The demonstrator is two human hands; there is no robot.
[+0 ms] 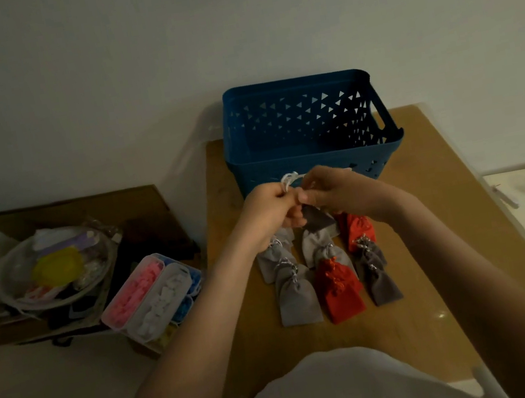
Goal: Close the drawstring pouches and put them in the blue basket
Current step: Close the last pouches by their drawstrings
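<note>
**Step in hand: drawing the cord on one pouch**

The left hand (270, 213) and the right hand (340, 192) are raised above the table. The fingers of both are curled, and each hand pinches the white drawstring (289, 178) at the mouth of a dark grey pouch (318, 219). The pouch hangs below the hands, just in front of the blue basket (283, 167).

The step is judged to be closing, not yet placing. No pouch shows inside the basket.

The next move probably calls for pulling the cord ends apart until the mouth gathers. The pouch then goes up over the basket's near wall, which stands close behind the knuckles and must be cleared.

The other pouches (297, 300), grey and red, lie in overlapping rows on the table (429, 205), directly beneath the hands. Open room lies to the right of the rows. To the left the table edge is near, with a compartment box (152, 297) beyond it.
</note>
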